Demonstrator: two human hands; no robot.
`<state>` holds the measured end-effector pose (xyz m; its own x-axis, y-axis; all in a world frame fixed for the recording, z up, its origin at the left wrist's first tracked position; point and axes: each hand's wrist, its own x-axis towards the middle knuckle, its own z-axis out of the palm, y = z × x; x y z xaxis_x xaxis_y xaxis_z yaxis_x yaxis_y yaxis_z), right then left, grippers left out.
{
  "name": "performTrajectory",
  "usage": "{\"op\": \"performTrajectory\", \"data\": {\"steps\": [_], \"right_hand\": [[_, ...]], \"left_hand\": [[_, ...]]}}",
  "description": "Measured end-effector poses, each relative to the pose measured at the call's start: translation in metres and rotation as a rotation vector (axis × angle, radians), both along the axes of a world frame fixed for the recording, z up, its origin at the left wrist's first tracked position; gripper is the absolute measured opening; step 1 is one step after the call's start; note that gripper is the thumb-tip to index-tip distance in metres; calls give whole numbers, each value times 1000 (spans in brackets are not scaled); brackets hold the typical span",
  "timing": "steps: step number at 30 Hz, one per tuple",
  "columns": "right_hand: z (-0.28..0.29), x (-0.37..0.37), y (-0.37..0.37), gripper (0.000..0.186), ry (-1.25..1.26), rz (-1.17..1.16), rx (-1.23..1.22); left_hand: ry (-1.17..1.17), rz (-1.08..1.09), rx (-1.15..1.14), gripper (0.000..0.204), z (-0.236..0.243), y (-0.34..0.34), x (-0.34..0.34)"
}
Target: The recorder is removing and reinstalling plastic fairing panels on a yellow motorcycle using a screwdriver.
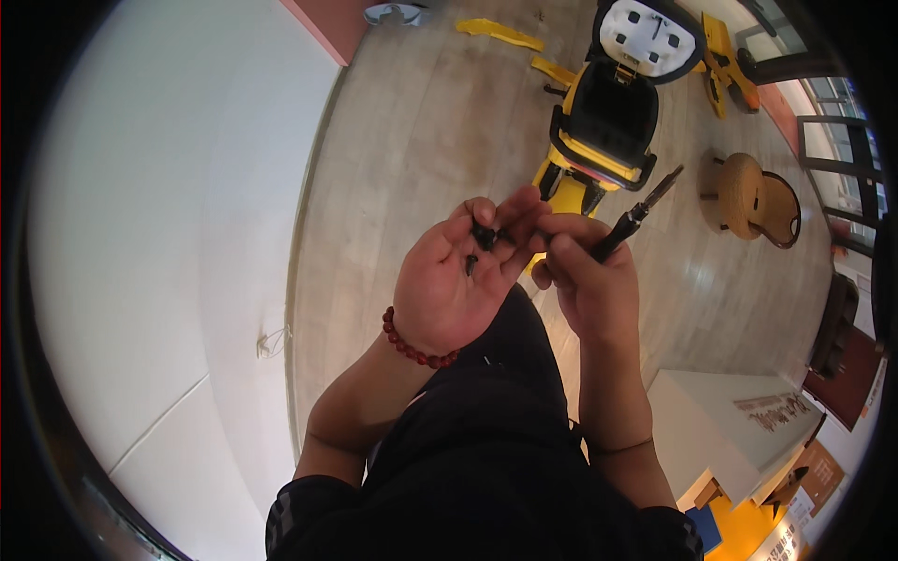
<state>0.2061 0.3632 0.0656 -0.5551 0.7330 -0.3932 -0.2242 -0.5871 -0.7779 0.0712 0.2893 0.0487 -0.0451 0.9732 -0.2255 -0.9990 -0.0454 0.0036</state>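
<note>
My left hand [444, 290] is turned palm up with its fingers partly curled, a red bead bracelet at the wrist. Cupped in it are a few small black screws [484, 236], partly hidden by the thumb and fingers. Close against its fingertips is my right hand [599, 280], wrapped round a black-handled screwdriver [629, 224] whose metal shaft points up and to the right. The right thumb and forefinger are pressed together; whether they also pinch a small piece cannot be made out.
Ahead stands a yellow and black scooter [571, 150] with its seat [650, 37] raised. Yellow body panels [500, 35] lie on the wood-look floor. A wicker chair [744, 196] is at right, a white counter [702, 421] at lower right, and a white wall [168, 234] along the left.
</note>
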Motion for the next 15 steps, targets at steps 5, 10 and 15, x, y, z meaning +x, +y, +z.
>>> {"op": "performTrajectory", "data": {"steps": [5,10,15], "right_hand": [[3,-32,16,21,-140,85,186],[0,-75,36,28,-418,85,651],[-16,-130,72,34,-571,40,1143]], "left_hand": [[59,22,82,21,-6,15,-31],[23,16,43,22,-9,43,-66],[35,15,7,21,-20,89,-108]]}}
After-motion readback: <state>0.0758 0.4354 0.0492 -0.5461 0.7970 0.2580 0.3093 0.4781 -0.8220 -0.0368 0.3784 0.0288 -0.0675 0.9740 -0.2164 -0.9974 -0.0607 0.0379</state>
